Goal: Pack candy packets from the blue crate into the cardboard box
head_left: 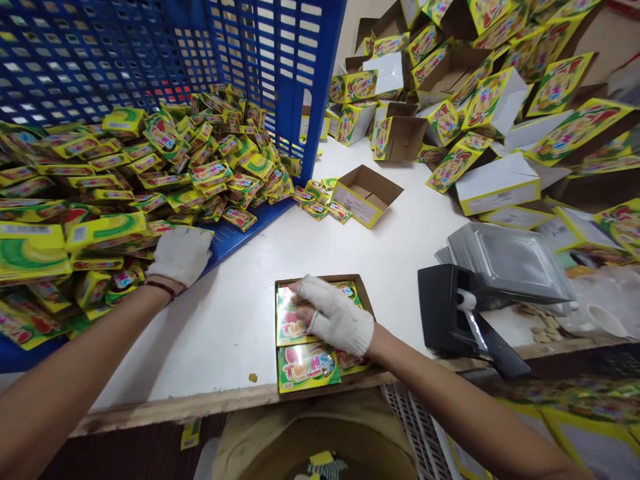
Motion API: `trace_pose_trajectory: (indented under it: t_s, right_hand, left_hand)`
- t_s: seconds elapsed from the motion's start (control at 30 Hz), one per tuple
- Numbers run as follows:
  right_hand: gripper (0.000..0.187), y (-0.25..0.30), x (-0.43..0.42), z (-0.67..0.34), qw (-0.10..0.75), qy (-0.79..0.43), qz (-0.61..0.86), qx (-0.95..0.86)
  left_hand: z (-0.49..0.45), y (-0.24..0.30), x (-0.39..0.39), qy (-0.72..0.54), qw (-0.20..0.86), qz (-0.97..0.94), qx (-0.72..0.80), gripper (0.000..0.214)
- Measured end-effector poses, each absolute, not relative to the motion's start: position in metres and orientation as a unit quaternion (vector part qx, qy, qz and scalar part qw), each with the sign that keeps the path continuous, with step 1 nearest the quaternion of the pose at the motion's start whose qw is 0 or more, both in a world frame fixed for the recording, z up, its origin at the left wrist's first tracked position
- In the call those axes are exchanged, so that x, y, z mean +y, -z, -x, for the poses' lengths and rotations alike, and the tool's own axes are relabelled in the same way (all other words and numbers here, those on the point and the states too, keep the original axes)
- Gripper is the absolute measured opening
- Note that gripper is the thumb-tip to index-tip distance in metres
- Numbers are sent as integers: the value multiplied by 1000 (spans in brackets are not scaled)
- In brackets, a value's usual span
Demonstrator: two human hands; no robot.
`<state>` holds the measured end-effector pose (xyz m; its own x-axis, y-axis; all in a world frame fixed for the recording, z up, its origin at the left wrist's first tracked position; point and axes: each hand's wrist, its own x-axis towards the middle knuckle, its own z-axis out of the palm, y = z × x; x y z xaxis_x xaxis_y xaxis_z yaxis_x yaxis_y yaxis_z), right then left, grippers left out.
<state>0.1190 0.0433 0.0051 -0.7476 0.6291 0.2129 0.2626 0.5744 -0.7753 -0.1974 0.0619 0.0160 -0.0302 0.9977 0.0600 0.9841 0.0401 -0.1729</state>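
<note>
My left hand (pixel 180 255), in a white knit glove, rests palm down on a heap of small yellow-green candy packets (pixel 150 173) spilling from a tipped blue plastic crate (pixel 260 73); its fingers are curled over the packets. My right hand (pixel 334 317), in a fingerless white glove, presses down on packets laid flat inside an open cardboard box (pixel 320 333) at the table's near edge. Its fingertips touch the top packets.
An empty open carton (pixel 367 195) sits mid-table beside a few loose packets (pixel 320 200). Several printed cartons (pixel 490 113) pile up at the back right. A black tape dispenser (pixel 465 317) and clear plastic sheets (pixel 505 260) lie to the right on the white table (pixel 235 313).
</note>
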Motion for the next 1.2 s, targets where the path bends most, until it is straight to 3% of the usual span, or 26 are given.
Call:
trace_pose_trajectory:
  t_s: [0.17,0.33,0.5,0.8,0.93,1.07,1.13,1.2]
  right_hand:
    - [32,-16,75,-120,338,-511,382,-692]
    - [28,-23,78,-114,321,-501,384,-706]
    - [23,-23,67,-122,287,-473,384,-740]
    - [21,-27,74,-126,303,-405,359,-784]
    - [19,-25,76,-122,317,-435,355,-764]
    - [29,-30,81,-104,324,-583,393,-633]
    - [39,-37,85,-96,307,-656,403,-560]
    - [40,-43,90,-94,286,-675,397,-552]
  left_hand:
    - [161,-21,55,101,78,704,-698,23]
    - [167,-1,67,29,78,682,-727,51]
    - [196,2,90,-36,30,709,-704,7]
    - [188,-45,75,-10,93,692,-716,24]
    - [196,-66,49,4,117,680,-724,26]
    - [168,-67,22,203,101,724,-651,33]
    - [141,-60,13,346,43,768,-537,26]
    - [114,-48,8,397,-18,793,-463,25]
